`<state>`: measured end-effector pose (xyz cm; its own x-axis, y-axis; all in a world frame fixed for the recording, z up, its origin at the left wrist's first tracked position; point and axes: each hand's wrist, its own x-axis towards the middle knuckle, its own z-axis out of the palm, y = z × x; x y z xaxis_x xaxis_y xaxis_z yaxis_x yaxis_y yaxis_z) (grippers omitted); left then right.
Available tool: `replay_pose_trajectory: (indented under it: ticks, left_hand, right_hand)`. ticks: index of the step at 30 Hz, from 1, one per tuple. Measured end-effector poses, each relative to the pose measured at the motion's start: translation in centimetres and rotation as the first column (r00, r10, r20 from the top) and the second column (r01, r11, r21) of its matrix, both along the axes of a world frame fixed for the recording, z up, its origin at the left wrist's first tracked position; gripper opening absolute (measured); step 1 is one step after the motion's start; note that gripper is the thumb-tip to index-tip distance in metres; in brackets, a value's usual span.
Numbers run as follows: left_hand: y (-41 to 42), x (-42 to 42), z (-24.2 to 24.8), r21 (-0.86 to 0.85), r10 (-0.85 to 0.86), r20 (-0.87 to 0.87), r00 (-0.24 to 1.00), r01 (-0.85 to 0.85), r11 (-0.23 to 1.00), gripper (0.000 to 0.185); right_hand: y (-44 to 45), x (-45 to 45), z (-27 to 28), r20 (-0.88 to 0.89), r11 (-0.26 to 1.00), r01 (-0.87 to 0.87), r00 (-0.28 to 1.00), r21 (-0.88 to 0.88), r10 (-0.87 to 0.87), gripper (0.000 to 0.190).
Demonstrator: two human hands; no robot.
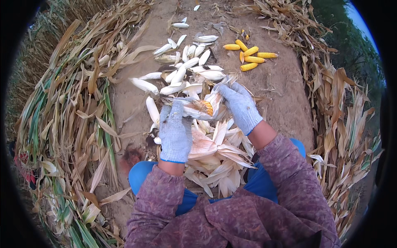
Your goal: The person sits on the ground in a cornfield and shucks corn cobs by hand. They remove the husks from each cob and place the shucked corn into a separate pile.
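Both hands wear pale grey knitted gloves and hold one ear of corn between them. My left hand [176,130] grips the ear's left end with its husk. My right hand [240,104] grasps the peeled-back husk at the right. Yellow kernels show on the corn ear [208,108] where the husk is parted; the rest of it is covered. Beyond the hands lies a heap of ears in white husks [178,76]. Several bare yellow corn cobs [250,59] lie together further back at the right. Below the hands, loose pale husks [223,155] are piled between my knees.
Dry corn stalks and leaves [83,102] are banked along the left, some still green. Another bank of dry stalks [338,102] borders the right side. Brown bare soil [279,96] lies between them. A red object [26,167] shows at the far left edge.
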<state>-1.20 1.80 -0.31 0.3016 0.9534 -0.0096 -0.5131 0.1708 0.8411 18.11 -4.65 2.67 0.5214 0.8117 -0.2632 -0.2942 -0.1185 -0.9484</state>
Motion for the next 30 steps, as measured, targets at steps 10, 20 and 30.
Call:
replay_pose_trajectory:
  ticks: [10, 20, 30]
  left_hand:
    - [2.4, -2.0, 2.0, -0.181, 0.094, 0.308, 0.947, -0.039, 0.983, 0.034]
    - [1.4, -0.7, 1.2, -0.116, 0.269, 0.156, 0.95, -0.253, 0.961, 0.031]
    - [-1.3, 1.5, 1.2, -0.237, -0.064, 0.411, 0.91, 0.174, 0.956, 0.03]
  right_hand:
    - [0.6, 4.0, -2.2, -0.333, 0.979, 0.184, 0.932, 0.087, -0.146, 0.012]
    - [-0.5, 0.4, 0.6, 0.418, 0.98, 0.01, 0.903, 0.197, -0.093, 0.043]
    - [1.1, -3.6, -3.9, -0.048, 0.971, -0.231, 0.971, 0.062, 0.235, 0.051]
